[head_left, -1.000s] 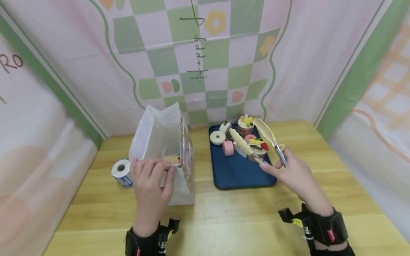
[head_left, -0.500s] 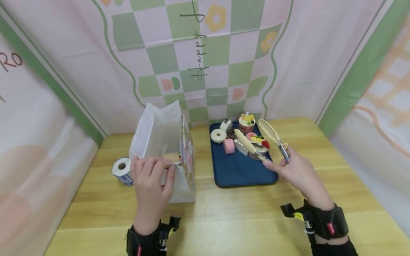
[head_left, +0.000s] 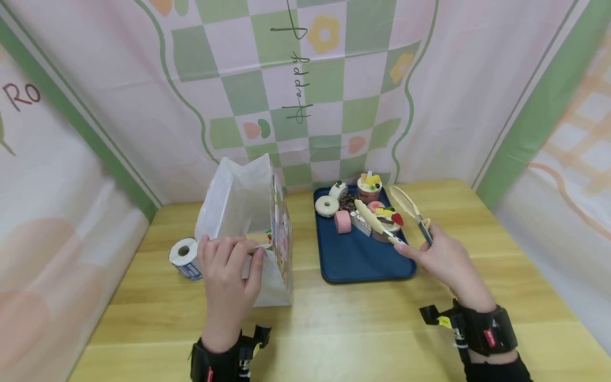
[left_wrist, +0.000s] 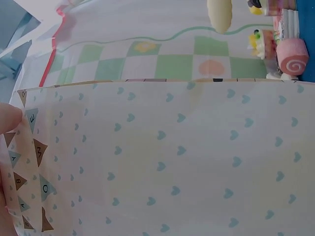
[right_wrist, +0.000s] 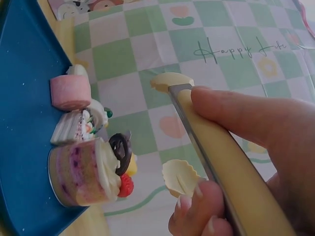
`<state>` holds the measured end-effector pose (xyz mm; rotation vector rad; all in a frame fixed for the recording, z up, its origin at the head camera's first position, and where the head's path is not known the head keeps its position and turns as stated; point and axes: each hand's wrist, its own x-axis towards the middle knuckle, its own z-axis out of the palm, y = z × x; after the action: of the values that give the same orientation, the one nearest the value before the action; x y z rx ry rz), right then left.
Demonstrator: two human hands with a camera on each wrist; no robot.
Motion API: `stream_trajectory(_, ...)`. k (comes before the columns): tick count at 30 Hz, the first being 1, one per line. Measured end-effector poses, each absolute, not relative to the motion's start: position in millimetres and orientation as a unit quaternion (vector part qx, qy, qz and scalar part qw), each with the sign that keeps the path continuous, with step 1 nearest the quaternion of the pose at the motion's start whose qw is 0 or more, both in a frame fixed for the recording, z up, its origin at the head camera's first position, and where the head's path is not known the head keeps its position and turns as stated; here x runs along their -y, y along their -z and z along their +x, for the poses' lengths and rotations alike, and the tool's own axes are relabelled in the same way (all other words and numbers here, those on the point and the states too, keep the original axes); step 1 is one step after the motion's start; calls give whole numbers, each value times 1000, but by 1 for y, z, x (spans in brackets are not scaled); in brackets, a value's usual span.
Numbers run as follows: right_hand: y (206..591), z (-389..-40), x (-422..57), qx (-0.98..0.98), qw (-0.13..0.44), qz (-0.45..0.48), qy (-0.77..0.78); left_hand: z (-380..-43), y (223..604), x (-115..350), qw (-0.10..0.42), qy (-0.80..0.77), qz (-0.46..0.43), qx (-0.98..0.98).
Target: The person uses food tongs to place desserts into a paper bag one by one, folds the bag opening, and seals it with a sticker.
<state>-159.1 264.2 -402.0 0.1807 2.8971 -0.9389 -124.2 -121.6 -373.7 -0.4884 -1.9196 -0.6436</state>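
Note:
My left hand point(head_left: 228, 281) pinches the near top edge of a white paper bag point(head_left: 273, 284), which stands upright with its mouth open. Inside the bag a tan item point(head_left: 259, 239) partly shows. In my right hand point(head_left: 444, 260) is a pair of food tongs point(right_wrist: 231, 162) with cream tips, its arms spread and nothing between them. The tongs hang over the right side of a blue tray point(head_left: 363, 265). On that tray sit a white donut point(head_left: 326, 206), a pink roll cake point(head_left: 342, 222), a cake slice point(head_left: 360, 224), a fruit-topped cake cup point(right_wrist: 78, 172) and several other sweets.
A roll of labels point(head_left: 185, 258) stands just left of the bag on the wooden table point(head_left: 334, 339). Behind the table hangs a checkered curtain point(head_left: 296, 79), with more cloth at both sides.
My right hand and the tongs have shifted slightly to the right, and the tong arms look a bit lower over the tray. The left hand keeps its hold on the bag.

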Motion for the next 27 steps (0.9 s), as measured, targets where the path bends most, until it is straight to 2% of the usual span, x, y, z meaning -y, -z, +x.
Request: stream_trajectory(27, 420, -171, -273, -948, 83, 71, 301, -126, 374, 120, 516, 265, -205, 788)
